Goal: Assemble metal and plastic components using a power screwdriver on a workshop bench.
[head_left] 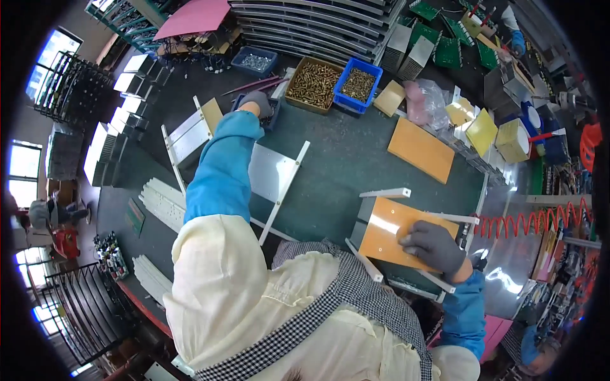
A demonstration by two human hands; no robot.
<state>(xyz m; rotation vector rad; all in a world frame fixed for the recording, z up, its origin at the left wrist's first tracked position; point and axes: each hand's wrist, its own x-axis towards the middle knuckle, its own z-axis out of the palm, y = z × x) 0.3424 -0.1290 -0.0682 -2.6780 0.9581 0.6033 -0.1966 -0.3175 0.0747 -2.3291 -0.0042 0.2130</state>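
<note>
My left hand (257,103), in a grey glove, reaches forward to a small dark blue bin (272,117). Its fingers are down at the bin and mostly hidden. My right hand (435,249), also gloved in grey, lies over an orange panel (384,232) with curled fingers. What those fingers hold, if anything, does not show. The panel tops a grey box-like assembly with white bars (389,193) sticking out at its corners. By my left arm sit a silver metal plate (270,170) with a white bar (284,193) and a similar plate-and-bar frame (189,138).
Beyond my left hand stand a box of brass-coloured fasteners (314,84), a blue bin of small screws (357,86) and a bin of silver parts (255,61). A loose orange board (420,150) lies at right. White strips (161,203) are stacked at left. A red coiled hose (530,219) hangs at right.
</note>
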